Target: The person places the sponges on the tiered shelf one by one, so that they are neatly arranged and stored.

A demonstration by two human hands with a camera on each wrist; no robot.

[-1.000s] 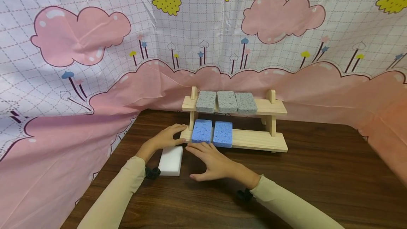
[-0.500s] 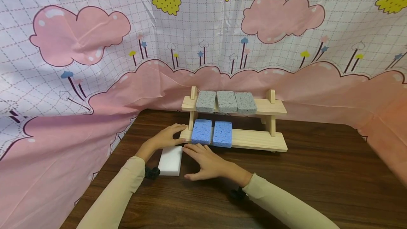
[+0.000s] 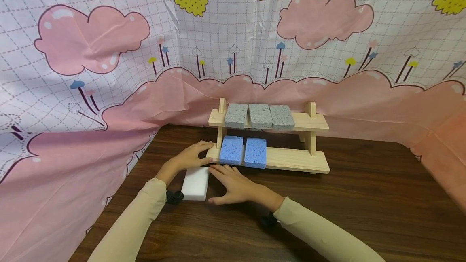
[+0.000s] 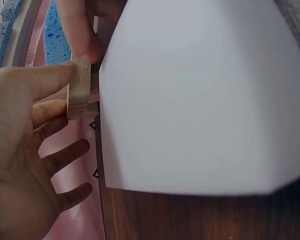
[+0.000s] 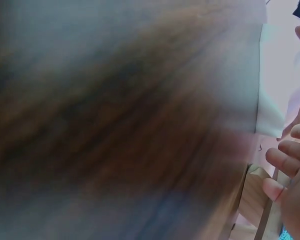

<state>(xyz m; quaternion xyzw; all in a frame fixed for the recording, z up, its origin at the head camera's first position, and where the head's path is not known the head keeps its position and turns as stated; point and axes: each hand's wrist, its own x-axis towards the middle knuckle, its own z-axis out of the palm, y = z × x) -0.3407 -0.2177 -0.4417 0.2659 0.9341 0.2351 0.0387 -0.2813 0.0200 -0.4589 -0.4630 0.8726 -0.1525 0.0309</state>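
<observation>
A white block-shaped sponge (image 3: pixel 195 183) lies flat on the table, left of and in front of a two-tier wooden shelf (image 3: pixel 295 159). My left hand (image 3: pixel 187 157) holds the left end of the lower board between thumb and fingers, its other fingers spread in the left wrist view. Fingers extended and thumb apart, my right hand (image 3: pixel 234 185) has its fingertips right at the white sponge's far right corner, holding nothing. Two blue sponges (image 3: pixel 231 150) lean side by side on the lower board. The white sponge (image 4: pixel 200 100) fills much of the left wrist view.
Three grey speckled sponges (image 3: pixel 260 115) rest in a row on the upper board. A patterned pink and white cloth (image 3: pixel 174 96) hangs behind and beside the dark wooden table (image 3: pixel 349 197).
My right hand has shifted left, from in front of the blue sponges to the white sponge's right edge. The left hand stays at the shelf's end.
</observation>
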